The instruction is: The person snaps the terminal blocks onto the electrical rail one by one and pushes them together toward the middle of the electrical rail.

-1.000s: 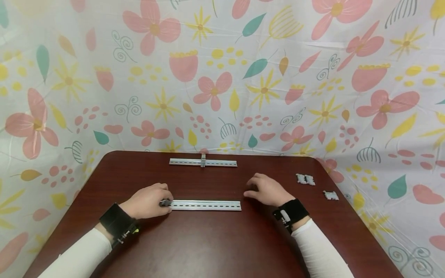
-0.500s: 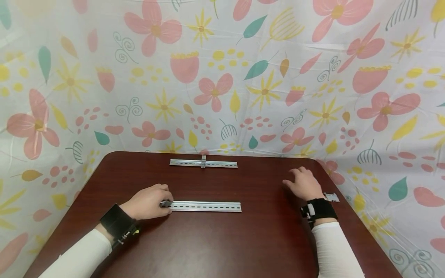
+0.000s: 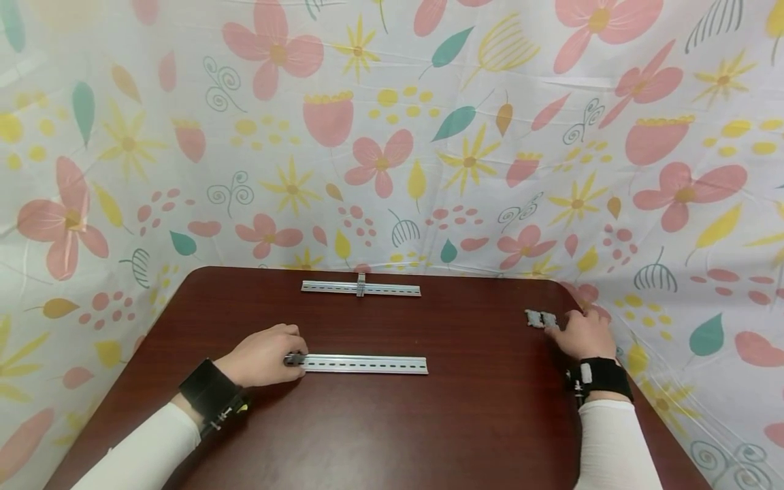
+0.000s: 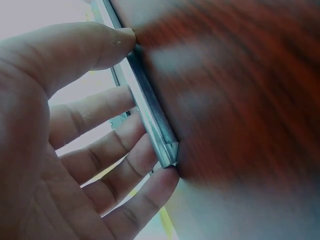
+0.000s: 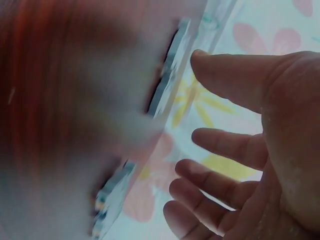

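My left hand point(image 3: 267, 354) grips the left end of a slotted metal DIN rail point(image 3: 367, 364) lying across the table. The left wrist view has the thumb on one side of the rail point(image 4: 145, 102) and the fingers on the other. A small dark grey piece point(image 3: 295, 358) sits on the rail by the fingers. My right hand point(image 3: 584, 333) is at the table's right edge with its fingers apart, holding nothing. Beside its thumb lie two small grey blocks point(image 3: 534, 318), like terminal blocks. In the right wrist view another grey block point(image 5: 114, 197) lies below them, hidden in the head view.
A second DIN rail point(image 3: 392, 290) lies at the back of the dark red-brown table point(image 3: 392, 435), with a grey block point(image 3: 361, 284) mounted near its middle. A flower-patterned cloth point(image 3: 392, 156) hangs behind the table and along its sides.
My right hand has moved from near the front rail's right end over to the grey blocks at the table's right edge. The left hand and its rail have stayed in place.
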### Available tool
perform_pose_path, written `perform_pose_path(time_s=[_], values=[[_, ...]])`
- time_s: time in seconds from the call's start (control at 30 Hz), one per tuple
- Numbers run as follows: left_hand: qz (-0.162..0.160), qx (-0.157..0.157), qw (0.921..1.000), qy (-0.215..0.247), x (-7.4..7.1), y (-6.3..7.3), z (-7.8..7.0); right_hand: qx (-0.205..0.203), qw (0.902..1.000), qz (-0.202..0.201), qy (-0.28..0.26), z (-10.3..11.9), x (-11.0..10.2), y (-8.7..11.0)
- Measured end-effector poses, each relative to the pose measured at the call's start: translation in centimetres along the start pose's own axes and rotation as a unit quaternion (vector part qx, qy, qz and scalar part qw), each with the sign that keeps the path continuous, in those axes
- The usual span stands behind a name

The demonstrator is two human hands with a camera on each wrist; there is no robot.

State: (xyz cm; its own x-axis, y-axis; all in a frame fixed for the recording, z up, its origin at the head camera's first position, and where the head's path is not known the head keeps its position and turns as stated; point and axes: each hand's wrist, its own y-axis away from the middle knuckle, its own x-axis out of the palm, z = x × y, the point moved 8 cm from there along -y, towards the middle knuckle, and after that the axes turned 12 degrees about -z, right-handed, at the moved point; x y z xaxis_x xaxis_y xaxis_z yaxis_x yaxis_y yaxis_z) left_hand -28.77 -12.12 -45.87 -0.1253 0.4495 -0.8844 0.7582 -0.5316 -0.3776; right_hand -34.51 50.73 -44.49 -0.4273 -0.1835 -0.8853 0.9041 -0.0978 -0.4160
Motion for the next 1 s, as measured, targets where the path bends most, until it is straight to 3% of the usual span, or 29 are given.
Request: perform_pose_path(time_s=[0.13,0.4,0.67,1.0], values=[[-0.001,0.000,1.0000,-0.006,0.2,0.0,0.0,0.027,0.9995,0.011,0.009,-1.5,-0.3,0.5],[-0.001,-0.002,1.0000,-0.003,0.3,0.0,0.1,0.075,0.9941,0.077,0.015,-3.7,-0.1,1.1],[0.005,-0.009,0.9999,-0.003,0.3,0.1,0.1,0.071,0.9883,0.130,0.039,-4.7,0.2,1.3],[-0.001,-0.004,1.0000,-0.001,0.0,0.0,0.0,0.066,0.9819,0.172,0.045,-3.8,0.0,1.4]])
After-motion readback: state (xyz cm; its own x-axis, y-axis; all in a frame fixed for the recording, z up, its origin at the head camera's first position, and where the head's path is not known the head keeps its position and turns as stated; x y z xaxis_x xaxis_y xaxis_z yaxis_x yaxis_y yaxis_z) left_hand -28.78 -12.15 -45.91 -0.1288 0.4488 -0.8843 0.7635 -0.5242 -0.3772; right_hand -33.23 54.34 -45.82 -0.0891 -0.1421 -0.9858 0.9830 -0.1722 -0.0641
